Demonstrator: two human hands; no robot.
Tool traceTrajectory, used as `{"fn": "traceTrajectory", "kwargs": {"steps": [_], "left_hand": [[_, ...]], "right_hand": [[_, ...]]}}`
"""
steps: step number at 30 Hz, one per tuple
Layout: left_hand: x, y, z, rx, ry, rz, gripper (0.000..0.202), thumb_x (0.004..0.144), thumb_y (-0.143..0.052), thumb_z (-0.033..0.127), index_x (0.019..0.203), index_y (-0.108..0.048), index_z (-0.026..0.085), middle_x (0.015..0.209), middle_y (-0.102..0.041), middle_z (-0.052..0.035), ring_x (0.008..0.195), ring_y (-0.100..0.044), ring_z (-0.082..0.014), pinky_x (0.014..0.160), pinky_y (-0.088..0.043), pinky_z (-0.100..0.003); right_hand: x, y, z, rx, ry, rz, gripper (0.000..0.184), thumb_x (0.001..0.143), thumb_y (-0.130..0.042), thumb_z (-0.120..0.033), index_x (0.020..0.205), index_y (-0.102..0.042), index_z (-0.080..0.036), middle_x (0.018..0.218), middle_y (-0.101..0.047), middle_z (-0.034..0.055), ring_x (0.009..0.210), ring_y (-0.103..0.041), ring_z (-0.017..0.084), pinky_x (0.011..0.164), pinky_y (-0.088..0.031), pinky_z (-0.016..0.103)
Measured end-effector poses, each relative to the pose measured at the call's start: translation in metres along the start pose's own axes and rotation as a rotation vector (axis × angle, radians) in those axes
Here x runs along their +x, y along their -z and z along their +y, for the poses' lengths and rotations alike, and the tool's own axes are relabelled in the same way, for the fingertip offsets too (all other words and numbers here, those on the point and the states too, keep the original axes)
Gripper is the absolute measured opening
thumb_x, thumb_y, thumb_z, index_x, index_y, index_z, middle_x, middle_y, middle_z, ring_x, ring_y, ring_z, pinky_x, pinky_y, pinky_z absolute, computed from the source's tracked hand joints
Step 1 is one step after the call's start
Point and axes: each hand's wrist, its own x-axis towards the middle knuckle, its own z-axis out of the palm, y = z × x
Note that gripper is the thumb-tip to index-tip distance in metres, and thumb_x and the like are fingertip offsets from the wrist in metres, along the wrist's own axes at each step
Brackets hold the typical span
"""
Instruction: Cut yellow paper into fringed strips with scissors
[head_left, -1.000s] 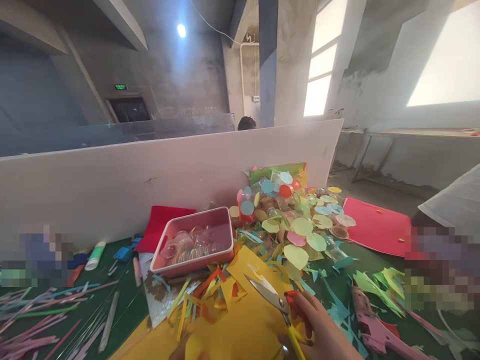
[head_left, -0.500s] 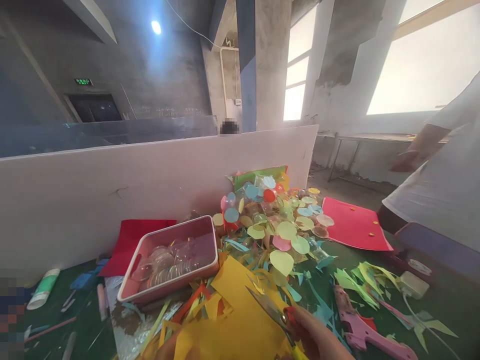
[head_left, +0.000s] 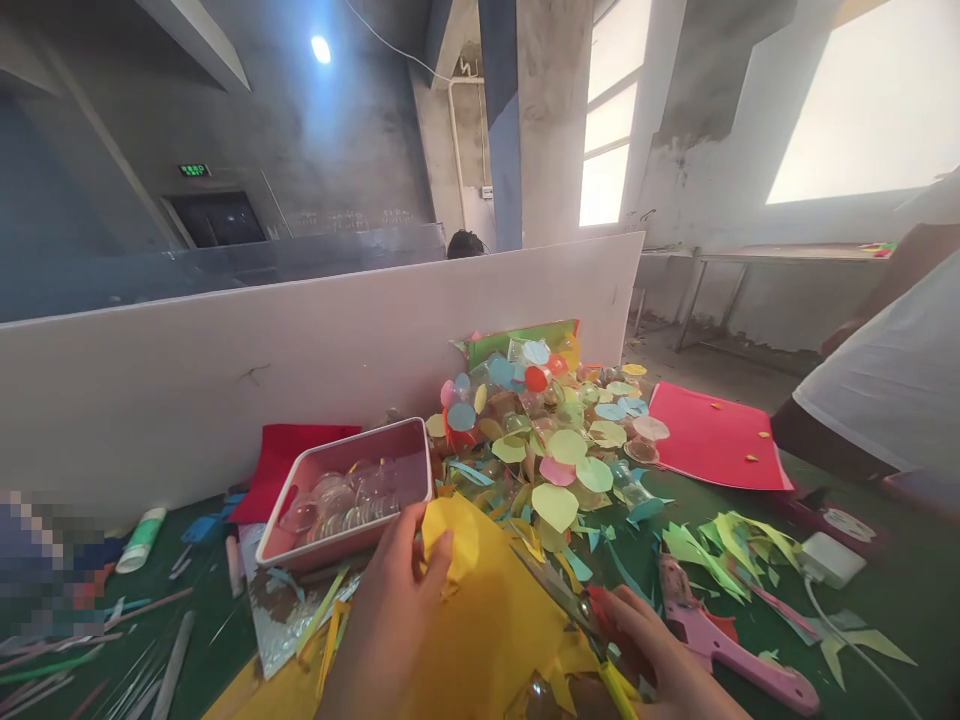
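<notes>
My left hand (head_left: 390, 610) pinches a roundish piece of yellow paper (head_left: 456, 535) between thumb and fingers, just in front of the pink bin. Closed around the red handle of a pair of scissors (head_left: 551, 585) is my right hand (head_left: 649, 635); the blades point up and left. Under both hands spreads a larger yellow paper sheet (head_left: 495, 650), with a clear plastic piece (head_left: 538, 695) near its lower edge. Beyond the scissors rises a heap of clear plastic cups with coloured paper discs (head_left: 570, 450).
The pink bin (head_left: 274, 548) holds clear round plastic pieces. On the right lie a pink glue gun (head_left: 739, 660), green paper scraps (head_left: 727, 550), a white plug (head_left: 832, 558) and a red sheet (head_left: 712, 440). A white board (head_left: 187, 390) stands behind; a person in white (head_left: 892, 370) is at right.
My left hand has come up into view with the yellow paper piece between its fingers. My right hand still holds the scissors, slightly farther right. The whole view has shifted a little.
</notes>
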Motion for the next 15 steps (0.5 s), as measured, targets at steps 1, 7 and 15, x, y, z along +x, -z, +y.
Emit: {"fn": "traceTrajectory", "kwargs": {"steps": [1,7,15], "left_hand": [[0.009,-0.003,0.004,0.025,-0.024,-0.031,0.030,0.088,-0.046,0.043,0.109,-0.058,0.024,0.094,-0.070,-0.0054,0.079,-0.066,-0.0216,0.071,-0.050,-0.034],[0.064,-0.041,0.015,0.128,-0.134,0.035,0.021,0.094,-0.049,0.033,0.102,-0.059,0.017,0.100,-0.065,-0.0060,0.090,-0.063,-0.0191,0.078,-0.051,-0.036],[0.109,-0.082,0.016,0.252,-0.128,0.127,0.033,0.091,-0.058,0.037,0.118,-0.059,0.017,0.115,-0.064,-0.0077,0.095,-0.065,-0.0200,0.080,-0.055,-0.041]], "right_hand": [[-0.001,0.001,0.001,-0.038,0.012,0.008,0.038,0.060,-0.077,-0.055,0.083,-0.073,-0.026,0.095,-0.063,0.0073,0.097,-0.058,0.028,0.089,-0.048,0.031],[-0.009,0.008,0.015,-0.168,0.068,0.034,0.041,0.065,-0.074,-0.055,0.096,-0.074,-0.027,0.093,-0.061,0.0068,0.085,-0.057,0.025,0.076,-0.049,0.029],[-0.011,0.010,0.033,-0.146,0.137,0.050,0.052,0.067,-0.071,-0.062,0.104,-0.073,-0.026,0.094,-0.060,0.0073,0.082,-0.057,0.023,0.070,-0.050,0.027]]}}
